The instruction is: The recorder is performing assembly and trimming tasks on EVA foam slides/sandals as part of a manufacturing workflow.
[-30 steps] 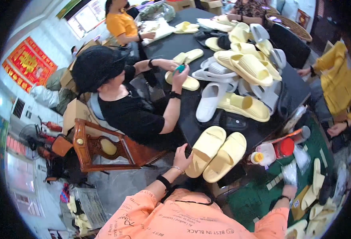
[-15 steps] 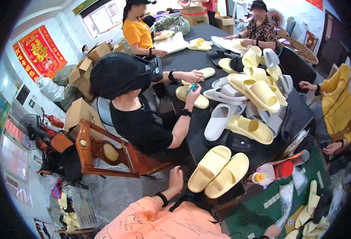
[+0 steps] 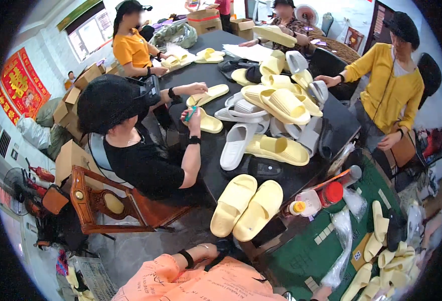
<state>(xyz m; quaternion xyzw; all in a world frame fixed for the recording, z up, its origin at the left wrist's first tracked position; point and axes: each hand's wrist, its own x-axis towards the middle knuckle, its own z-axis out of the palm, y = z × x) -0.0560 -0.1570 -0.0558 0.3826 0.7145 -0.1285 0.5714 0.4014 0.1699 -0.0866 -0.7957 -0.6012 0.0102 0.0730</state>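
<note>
Holding clr plastic (image 3: 342,246) (R hand (image 3: 323,293))

Hanging at ten o'clock I see a red and gold banner (image 3: 23,83); at eight, a carved wooden chair (image 3: 113,203). A red-lidded jar (image 3: 332,191) stands near a yellow-capped bottle (image 3: 297,207) at four. A cardboard box (image 3: 204,23) sits at twelve, a round fan (image 3: 307,15) at one.

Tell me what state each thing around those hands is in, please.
Nearest yellow slippers: side by side, soles down.
Slipper pile: heaped, jumbled.
Red-lidded jar: closed.
Yellow-capped bottle: closed.
Clear plastic: crumpled, one end in the right hand's fingers.
Left hand: partly hidden, grip unclear.
</note>
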